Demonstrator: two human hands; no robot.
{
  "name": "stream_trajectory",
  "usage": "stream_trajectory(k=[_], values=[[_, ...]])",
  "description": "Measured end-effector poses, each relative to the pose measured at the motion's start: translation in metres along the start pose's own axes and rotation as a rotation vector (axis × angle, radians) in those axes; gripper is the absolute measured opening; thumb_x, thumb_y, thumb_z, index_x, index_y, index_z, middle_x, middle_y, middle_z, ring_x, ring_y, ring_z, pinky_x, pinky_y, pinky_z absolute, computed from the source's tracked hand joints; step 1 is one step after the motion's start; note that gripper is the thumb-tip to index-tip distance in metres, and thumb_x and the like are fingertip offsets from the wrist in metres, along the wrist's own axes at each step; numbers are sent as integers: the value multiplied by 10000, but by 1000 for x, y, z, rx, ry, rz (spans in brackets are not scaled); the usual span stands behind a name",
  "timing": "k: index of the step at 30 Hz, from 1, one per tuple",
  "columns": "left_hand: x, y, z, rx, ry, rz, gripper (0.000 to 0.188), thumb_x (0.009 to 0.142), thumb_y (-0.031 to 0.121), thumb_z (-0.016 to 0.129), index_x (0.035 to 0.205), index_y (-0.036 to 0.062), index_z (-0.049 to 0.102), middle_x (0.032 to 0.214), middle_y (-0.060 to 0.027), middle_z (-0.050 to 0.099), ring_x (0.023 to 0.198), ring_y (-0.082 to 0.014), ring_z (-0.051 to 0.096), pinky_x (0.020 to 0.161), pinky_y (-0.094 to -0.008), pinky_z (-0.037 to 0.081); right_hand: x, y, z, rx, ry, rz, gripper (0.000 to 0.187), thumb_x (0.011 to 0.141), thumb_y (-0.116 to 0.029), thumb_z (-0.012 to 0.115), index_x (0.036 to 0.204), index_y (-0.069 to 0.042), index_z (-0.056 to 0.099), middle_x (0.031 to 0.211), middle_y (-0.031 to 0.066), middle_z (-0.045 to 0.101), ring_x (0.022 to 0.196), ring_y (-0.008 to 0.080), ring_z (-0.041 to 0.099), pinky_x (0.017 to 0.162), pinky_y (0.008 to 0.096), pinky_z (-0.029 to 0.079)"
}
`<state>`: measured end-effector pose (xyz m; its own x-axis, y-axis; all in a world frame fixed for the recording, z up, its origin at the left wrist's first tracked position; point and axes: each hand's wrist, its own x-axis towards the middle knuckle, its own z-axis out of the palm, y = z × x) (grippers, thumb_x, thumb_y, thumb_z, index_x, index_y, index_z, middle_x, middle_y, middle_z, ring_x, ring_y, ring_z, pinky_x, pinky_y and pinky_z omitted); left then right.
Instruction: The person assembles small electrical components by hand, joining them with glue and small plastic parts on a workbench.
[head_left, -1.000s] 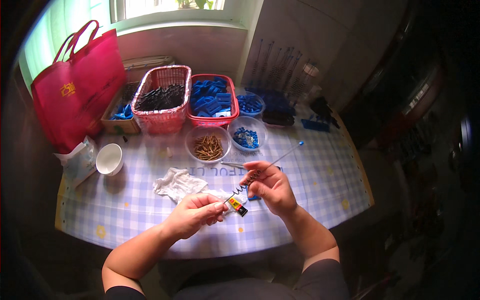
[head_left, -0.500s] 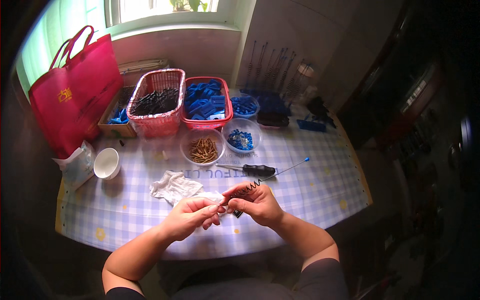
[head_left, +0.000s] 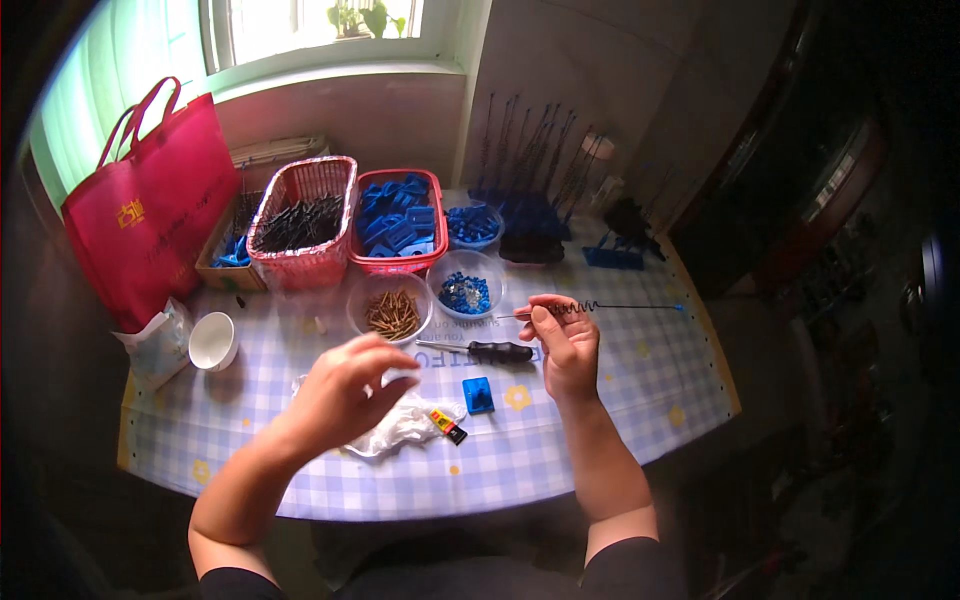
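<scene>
My right hand [head_left: 568, 358] is raised over the right half of the table, fingers pinched on a black coiled wire [head_left: 640, 306]. The wire lies nearly level, with a small blue tip at its right end and a thin bare end sticking out left. My left hand [head_left: 345, 390] hovers over a crumpled white cloth [head_left: 385, 436], thumb and fingers apart, nothing visible between them. Between the hands lie a blue square plastic part [head_left: 478, 395] and a small yellow-and-black tube [head_left: 447, 425]. A black-handled screwdriver [head_left: 500, 351] rests just behind them.
Clear bowls hold brass-coloured pieces [head_left: 392, 315] and small blue parts [head_left: 465, 293]. Behind stand a basket of black wires [head_left: 300, 224] and a red basket [head_left: 441, 225] of blue parts. A white cup [head_left: 213, 341] and red bag [head_left: 150, 205] are left; upright wires [head_left: 535, 145] stand at back.
My hands have come apart. The right one has moved up and right with the coiled wire, now nearly level; the left has lifted away leftward. The blue square part and tube are now uncovered.
</scene>
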<state>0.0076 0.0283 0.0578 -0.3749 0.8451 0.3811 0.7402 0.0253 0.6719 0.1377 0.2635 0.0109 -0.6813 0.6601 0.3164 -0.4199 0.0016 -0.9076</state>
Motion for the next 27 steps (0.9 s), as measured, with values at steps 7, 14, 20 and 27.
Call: stream_trajectory(k=[7, 14, 20, 27], values=[[128, -79, 11, 310, 184, 219, 46, 765, 115, 653, 780, 92, 689, 805, -107, 618, 818, -303, 600, 740, -407, 481, -7, 7, 16, -24, -49, 50, 211, 910, -95, 625, 1085, 16, 585, 921, 103, 666, 748, 115, 618, 689, 218, 499], [226, -122, 41, 668, -52, 331, 68, 732, 139, 634, 717, 105, 691, 738, -103, 627, 803, -299, 613, 748, -403, 481, -18, 11, 22, -22, -116, 125, 201, 919, -60, 596, 1107, 7, 573, 954, 114, 671, 790, 123, 629, 716, 234, 514], [265, -139, 84, 756, -247, 324, 96, 667, 92, 644, 695, 156, 711, 848, -98, 678, 857, -321, 651, 725, -428, 523, -24, 10, 23, -63, -112, 106, 186, 924, -56, 590, 1095, 12, 562, 944, 111, 680, 766, 105, 611, 726, 238, 509], [281, -155, 103, 795, -422, 280, 168, 681, 86, 672, 824, 159, 720, 1005, -85, 636, 935, -307, 643, 760, -418, 525, -23, 4, 21, -50, -121, 72, 179, 923, -61, 595, 1086, 6, 567, 950, 116, 683, 754, 103, 609, 724, 240, 512]])
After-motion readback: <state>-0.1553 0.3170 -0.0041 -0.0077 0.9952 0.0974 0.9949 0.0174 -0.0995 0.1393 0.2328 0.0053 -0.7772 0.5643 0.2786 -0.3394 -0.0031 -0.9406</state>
